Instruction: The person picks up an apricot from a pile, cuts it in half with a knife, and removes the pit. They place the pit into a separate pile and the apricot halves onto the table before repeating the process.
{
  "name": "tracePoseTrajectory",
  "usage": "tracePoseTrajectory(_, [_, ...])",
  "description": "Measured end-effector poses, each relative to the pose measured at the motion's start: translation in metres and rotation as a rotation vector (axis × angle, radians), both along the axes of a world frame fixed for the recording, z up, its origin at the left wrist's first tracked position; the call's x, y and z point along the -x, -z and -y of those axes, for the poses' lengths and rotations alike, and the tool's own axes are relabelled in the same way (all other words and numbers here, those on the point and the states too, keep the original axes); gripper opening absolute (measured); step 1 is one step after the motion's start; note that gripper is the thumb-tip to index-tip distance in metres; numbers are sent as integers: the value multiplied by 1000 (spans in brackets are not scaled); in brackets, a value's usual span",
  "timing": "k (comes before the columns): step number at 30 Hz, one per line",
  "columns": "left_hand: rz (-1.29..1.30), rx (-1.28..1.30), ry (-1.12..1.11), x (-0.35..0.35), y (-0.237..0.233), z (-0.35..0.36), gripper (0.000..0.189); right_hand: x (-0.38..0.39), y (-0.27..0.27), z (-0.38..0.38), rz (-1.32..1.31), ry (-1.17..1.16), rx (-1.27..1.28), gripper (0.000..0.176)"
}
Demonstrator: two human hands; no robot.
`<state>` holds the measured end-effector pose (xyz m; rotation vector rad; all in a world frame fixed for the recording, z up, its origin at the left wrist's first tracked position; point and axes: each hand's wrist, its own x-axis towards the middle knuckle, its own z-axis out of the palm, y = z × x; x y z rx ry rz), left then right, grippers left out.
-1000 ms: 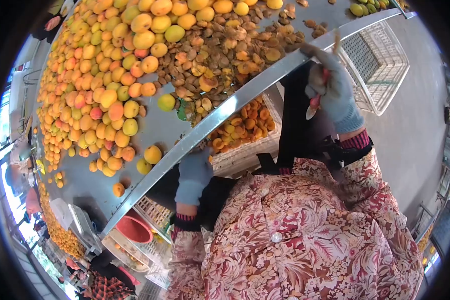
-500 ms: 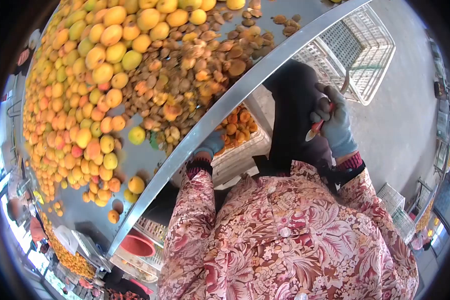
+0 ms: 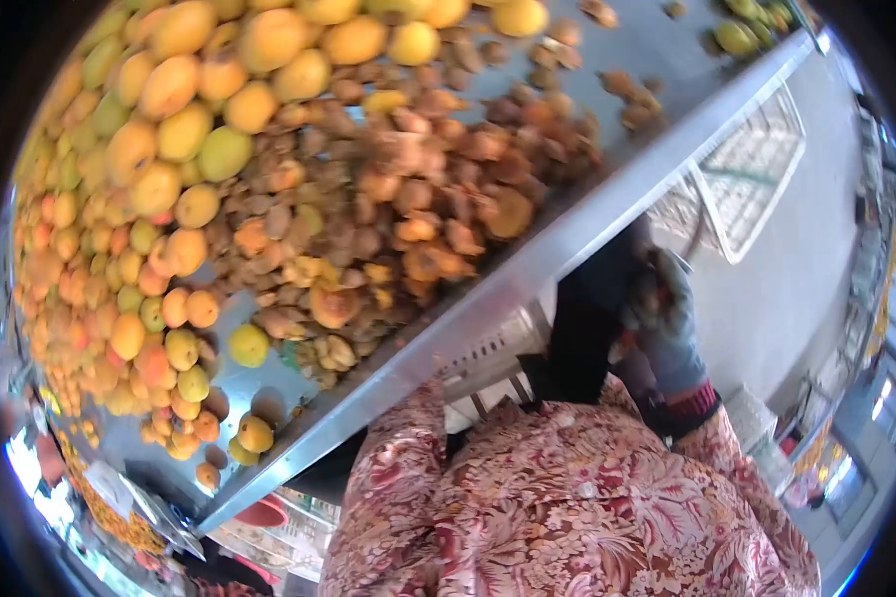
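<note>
My right hand (image 3: 670, 323), in a grey-blue glove, is closed around a red-handled knife (image 3: 700, 231) whose thin curved blade sticks up past the fingers. It is blurred and sits over my dark-clothed leg, right of the table edge. My left hand is hidden beneath the metal table rim; only the floral sleeve (image 3: 408, 428) of that arm shows. Close by, under the rim, is a pale plastic crate (image 3: 488, 343). On the table lie a heap of brown apricot stones and scraps (image 3: 368, 219) and many whole yellow-orange apricots (image 3: 159, 189).
The raised metal rim (image 3: 528, 269) of the table runs diagonally between my body and the fruit. A white crate (image 3: 752, 179) stands on the floor at right. Green fruits (image 3: 737, 38) lie at the far corner. A red basin (image 3: 264, 511) is below the table at lower left.
The view has shifted and tilted, bringing the table closer. My left hand, earlier visible at a crate of cut apricots, has gone out of sight under the rim. My right hand still grips the knife.
</note>
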<state>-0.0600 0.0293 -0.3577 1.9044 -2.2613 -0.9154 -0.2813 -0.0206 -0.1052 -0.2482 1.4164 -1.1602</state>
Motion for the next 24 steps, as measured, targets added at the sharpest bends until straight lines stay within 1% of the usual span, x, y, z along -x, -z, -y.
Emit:
tracePoseTrajectory(1, [-12, -40, 21, 88, -23, -17, 42, 0, 1, 0, 3, 66, -39, 32])
tracePoseTrajectory(2, [-23, -81, 39, 146, -42, -27, 41, 10, 18, -8, 0, 31, 110, 33])
tracePoseTrajectory(3, [-38, -121, 60, 156, -58, -39, 40, 14, 17, -5, 60, 8, 93, 33])
tracePoseTrajectory(5, [-92, -212, 129, 136, -74, -24, 38, 9, 10, 1, 124, -24, 76, 33])
tracePoseTrajectory(7, [-149, -304, 216, 117, -96, -13, 36, 5, 2, 7, 118, -11, 82, 33])
tracePoseTrajectory(8, [-174, -353, 262, 102, -105, 4, 35, 4, 1, 7, 137, -19, 86, 33])
tracePoseTrajectory(10, [-218, -438, 357, 31, -136, 19, 33, 2, 1, 14, 88, -57, 154, 34])
tracePoseTrajectory(11, [-246, -485, 416, -12, -157, 19, 32, -3, -1, 12, 132, -26, 159, 34])
tracePoseTrajectory(12, [-271, -525, 465, -31, -175, 24, 31, -4, -1, 15, 148, -31, 175, 34])
tracePoseTrajectory(13, [-298, -564, 514, -35, -191, 27, 31, -5, 1, 17, 188, -2, 169, 31])
tracePoseTrajectory(14, [-323, -521, 434, -39, -223, 26, 26, -6, 2, 18, 224, 27, 162, 29])
tracePoseTrajectory(15, [-320, -447, 396, -45, -260, 27, 22, -7, 4, 20, 231, -2, 206, 27])
tracePoseTrajectory(16, [-519, -359, 318, -55, -290, 26, 18, -9, 5, 21, 240, -8, 227, 27])
tracePoseTrajectory(17, [-640, -146, 232, -60, -316, 24, 17, -11, 5, 23, 269, -33, 240, 26])
tracePoseTrajectory(18, [-631, -130, 234, -69, -337, 27, 17, -16, 6, 24, 295, -56, 250, 26])
tracePoseTrajectory(19, [-518, 99, 137, -74, -356, 33, 24, -17, 7, 26, 337, -58, 248, 27])
tracePoseTrajectory(20, [-404, 324, 38, -78, -367, 38, 32, -21, 4, 26, 341, -62, 262, 27])
tracePoseTrajectory(22, [-488, 530, -164, -86, -354, 53, 50, -31, -6, 26, 319, -22, 277, 31])
tracePoseTrajectory(24, [-118, 455, -315, -109, -346, 60, 59, -28, -5, 24, 316, -29, 316, 33])
